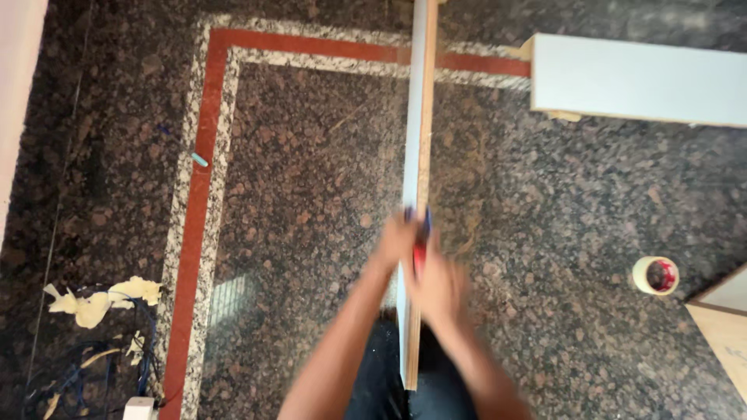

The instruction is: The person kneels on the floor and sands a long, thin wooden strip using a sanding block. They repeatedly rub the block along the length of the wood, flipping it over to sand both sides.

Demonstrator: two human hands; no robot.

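A long narrow board (420, 117), white on its face with a bare wood edge, stands on edge and runs from between my legs to the top of the view. My left hand (395, 243) grips it on the left side. My right hand (437, 286) presses against its right side, wrapped around a small red and blue tool (421, 233) that touches the board's top edge. Both hands are blurred by motion, so the tool's exact kind is unclear.
The floor is dark speckled granite with a red and white inlaid border (204, 155). A white panel (638, 82) lies at upper right, a tape roll (655, 275) at right, another board (724, 327) in the lower right corner, and blue cable with yellow scraps (101, 327) at lower left.
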